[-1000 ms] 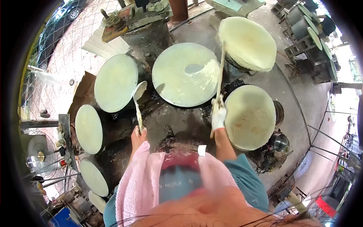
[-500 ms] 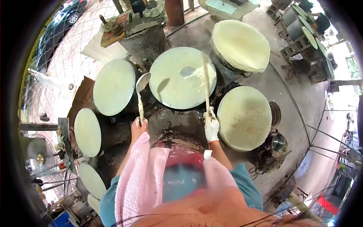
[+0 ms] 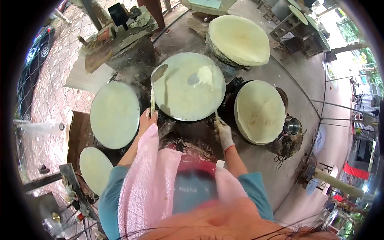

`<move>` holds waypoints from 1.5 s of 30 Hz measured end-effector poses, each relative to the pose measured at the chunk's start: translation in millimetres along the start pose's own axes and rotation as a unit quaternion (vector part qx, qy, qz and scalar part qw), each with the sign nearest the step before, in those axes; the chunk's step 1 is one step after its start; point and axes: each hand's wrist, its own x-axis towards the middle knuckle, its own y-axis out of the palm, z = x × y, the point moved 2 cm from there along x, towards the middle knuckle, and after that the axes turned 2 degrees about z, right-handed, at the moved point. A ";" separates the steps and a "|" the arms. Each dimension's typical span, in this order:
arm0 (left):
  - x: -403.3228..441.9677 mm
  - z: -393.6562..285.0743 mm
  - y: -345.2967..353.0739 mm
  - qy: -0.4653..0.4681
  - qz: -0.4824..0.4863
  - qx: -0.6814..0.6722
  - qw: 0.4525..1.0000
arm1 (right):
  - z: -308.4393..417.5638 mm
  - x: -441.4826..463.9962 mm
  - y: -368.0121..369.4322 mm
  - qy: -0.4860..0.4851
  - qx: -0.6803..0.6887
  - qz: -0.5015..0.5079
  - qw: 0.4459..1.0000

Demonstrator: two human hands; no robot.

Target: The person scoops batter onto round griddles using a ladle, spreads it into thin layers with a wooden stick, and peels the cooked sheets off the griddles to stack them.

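Observation:
My left hand [image 3: 148, 117] is closed round the handle of a batter-smeared ladle [image 3: 152, 98]. The ladle's bowl is over the left edge of a round griddle [image 3: 172, 106] coated with pale batter. A bare grey spot shows near its middle, and a lumpy white patch of batter [image 3: 206, 75] lies beside that. My right hand [image 3: 224, 134], in a stained white glove, grips a thin stick [image 3: 216, 113] at the griddle's lower right rim. Only a short length of the stick shows.
A stack of thin round sheets [image 3: 239, 40] stands at the back right, and another pale round [image 3: 260, 112] lies right of my gloved hand. More round griddles [image 3: 115, 116] stand at left. A metal pot [image 3: 292, 125] sits at far right.
The ladle has moved over the griddle's left edge. My right hand has drawn the stick back off the griddle toward me. The camera view has shifted and turned.

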 end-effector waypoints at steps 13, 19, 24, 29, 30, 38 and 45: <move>156.4 -44.5 71.5 0.021 0.243 0.002 0.970 | 0.5 27.0 1.8 -0.023 -0.060 0.114 0.991; 150.8 -47.5 99.8 -0.079 0.297 0.046 0.951 | -38.7 -21.1 -4.4 -0.112 0.039 0.009 0.993; 100.8 -15.7 75.9 -0.184 0.274 -0.055 0.942 | -67.0 -22.5 87.3 -0.022 0.048 0.056 0.997; 58.9 -0.3 54.8 -0.238 0.221 -0.221 0.920 | -64.2 -12.8 70.0 -0.080 0.121 -0.013 0.989; 54.2 3.2 54.3 -0.254 0.225 -0.248 0.907 | -67.2 -14.6 66.0 -0.038 0.088 -0.023 0.995; 31.2 -37.5 28.3 -0.205 0.301 -0.429 0.826 | -0.3 -61.5 89.6 0.023 0.021 0.126 0.992; -20.5 -62.4 -15.7 -0.077 0.365 -0.372 0.850 | -54.9 5.1 7.4 -0.154 -0.169 0.018 0.973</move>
